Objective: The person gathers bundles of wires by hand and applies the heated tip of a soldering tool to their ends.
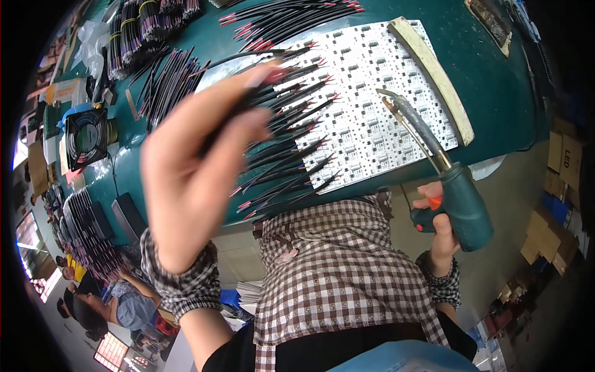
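My right hand is closed round the green handle of a soldering gun, a finger at its red trigger. The gun's metal tip reaches up and left over a white panel of small circuit boards. Above the panel's left side is my left hand, smeared by motion. Its thumb and index finger point right, toward a row of black cables with red wire ends lying along the panel's left part. Blur hides whether those fingers hold a cable.
A pale curved bar lies across the panel's right side. More black cables lie at the back, with tied cable bundles at the far left. A small fan stands on the green table. Another person sits at lower left.
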Demonstrator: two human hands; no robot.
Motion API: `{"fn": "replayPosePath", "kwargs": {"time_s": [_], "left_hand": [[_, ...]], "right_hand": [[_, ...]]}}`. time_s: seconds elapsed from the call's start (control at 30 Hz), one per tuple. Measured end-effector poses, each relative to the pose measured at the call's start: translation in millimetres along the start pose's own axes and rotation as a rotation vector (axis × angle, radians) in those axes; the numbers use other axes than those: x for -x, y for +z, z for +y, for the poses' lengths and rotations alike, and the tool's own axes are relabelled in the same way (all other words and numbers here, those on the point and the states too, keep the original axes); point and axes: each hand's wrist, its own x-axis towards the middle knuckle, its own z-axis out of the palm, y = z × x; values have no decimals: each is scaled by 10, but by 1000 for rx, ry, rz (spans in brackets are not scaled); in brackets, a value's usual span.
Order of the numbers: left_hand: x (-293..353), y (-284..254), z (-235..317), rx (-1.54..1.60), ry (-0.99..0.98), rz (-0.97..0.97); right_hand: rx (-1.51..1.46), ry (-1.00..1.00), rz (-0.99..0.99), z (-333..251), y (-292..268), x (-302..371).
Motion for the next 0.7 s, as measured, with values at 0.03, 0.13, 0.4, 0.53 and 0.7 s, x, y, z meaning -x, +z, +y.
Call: {"fn": "replayPosePath", "kwargs": {"time_s": [0.03, 0.13, 0.4, 0.53, 0.7], "left_hand": [[-67, 167, -154, 103, 75, -59], [-136, 543, -513, 192, -128, -224], [-74, 730, -696, 148, -150, -155], [-104, 763, -671, 107, -210, -139], [-67, 830, -670, 55, -86, 4]], "right_hand": [[-8, 8, -8, -9, -2, 17], [-36, -61, 47, -39, 64, 57], [-73, 3, -31, 86, 17, 64], [-75, -13, -39, 90, 11, 70], [-63, 22, -33, 70, 10, 131]]}}
